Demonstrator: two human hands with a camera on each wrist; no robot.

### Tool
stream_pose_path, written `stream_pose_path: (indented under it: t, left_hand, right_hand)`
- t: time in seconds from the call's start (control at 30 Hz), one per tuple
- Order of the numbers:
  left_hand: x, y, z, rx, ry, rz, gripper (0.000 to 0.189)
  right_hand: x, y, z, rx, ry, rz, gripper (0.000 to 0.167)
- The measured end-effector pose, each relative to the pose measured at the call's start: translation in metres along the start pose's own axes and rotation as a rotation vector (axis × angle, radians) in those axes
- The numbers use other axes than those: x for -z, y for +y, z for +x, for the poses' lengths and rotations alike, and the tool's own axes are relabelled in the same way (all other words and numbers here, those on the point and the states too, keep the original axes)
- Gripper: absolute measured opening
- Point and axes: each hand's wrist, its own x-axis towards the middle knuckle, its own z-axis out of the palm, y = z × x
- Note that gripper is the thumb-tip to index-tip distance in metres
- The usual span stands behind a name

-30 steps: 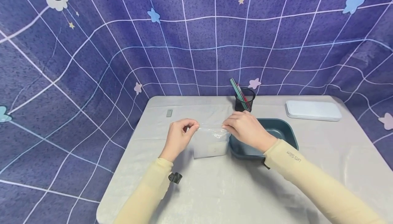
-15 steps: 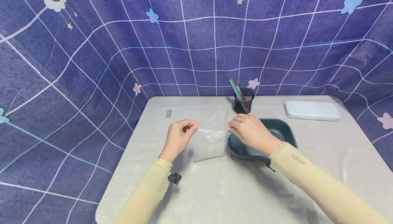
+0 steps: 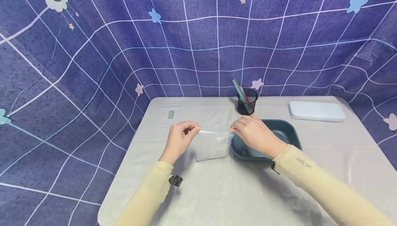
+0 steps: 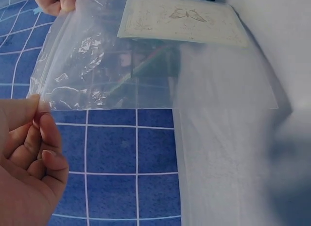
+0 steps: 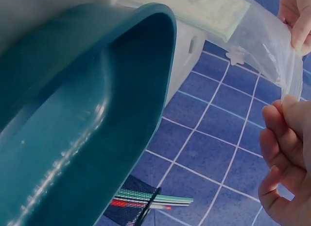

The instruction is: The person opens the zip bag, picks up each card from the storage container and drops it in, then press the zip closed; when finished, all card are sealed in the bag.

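Note:
A clear plastic zip bag (image 3: 207, 145) hangs upright over the table between both hands. My left hand (image 3: 179, 140) pinches its top left corner between thumb and forefinger. At the top right corner, my right hand (image 3: 258, 134) pinches the same edge. Inside the bag lies a cream card or thin booklet (image 4: 184, 21) with a butterfly print, low on the right side. In the left wrist view the bag's mouth strip (image 4: 51, 60) runs between the two pinching hands. It looks pressed together, though I cannot tell whether it is sealed all along.
A dark teal basin (image 3: 289, 127) stands just right of the bag, under my right hand. Behind it is a black mesh pen cup (image 3: 252, 98) with several pencils. A pale blue case (image 3: 316, 111) lies at the back right, a small grey block (image 3: 171, 114) at the back left.
My right hand has slid slightly right along the bag's top edge to its corner, and the bag has swayed a little. My left hand keeps its pinch nearly in place.

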Motion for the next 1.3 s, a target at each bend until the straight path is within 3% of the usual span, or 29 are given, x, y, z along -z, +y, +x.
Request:
stream_pose_path:
  t: [0.27, 0.47, 0.63, 0.73, 0.83, 1.0, 1.1, 1.2, 1.3]
  left_hand:
    - [0.013, 0.006, -0.006, 0.021, -0.015, -0.066, 0.006]
    - [0.029, 0.018, -0.013, 0.066, -0.094, -0.093, 0.005]
    - [0.033, 0.015, -0.015, 0.122, -0.148, -0.122, 0.005]
    - [0.028, 0.002, -0.010, 0.145, -0.149, -0.135, 0.005]
    - [0.021, -0.017, -0.001, 0.154, -0.127, -0.100, 0.006]
    - [0.009, -0.050, 0.023, 0.140, -0.079, -0.013, 0.009]
    - [0.001, -0.068, 0.038, 0.139, -0.080, -0.008, 0.011]
    - [-0.007, -0.082, 0.048, 0.177, -0.111, -0.011, 0.012]
    - [-0.018, -0.094, 0.053, 0.254, -0.149, -0.003, 0.013]
  right_hand:
    - [0.008, -0.013, 0.006, 0.005, -0.048, 0.031, 0.006]
    - [0.023, -0.025, 0.012, -0.013, -0.102, 0.120, 0.008]
    - [0.026, -0.025, 0.018, -0.109, -0.216, 0.243, 0.010]
    - [0.016, -0.018, 0.024, -0.172, -0.272, 0.252, 0.014]
    - [0.000, -0.007, 0.033, -0.179, -0.310, 0.225, 0.014]
    - [-0.025, 0.015, 0.055, -0.191, -0.379, 0.188, 0.016]
    - [-0.039, 0.029, 0.067, -0.206, -0.422, 0.169, 0.019]
    - [-0.054, 0.043, 0.075, -0.220, -0.492, 0.165, 0.022]
    - [-0.069, 0.054, 0.079, -0.267, -0.593, 0.164, 0.015]
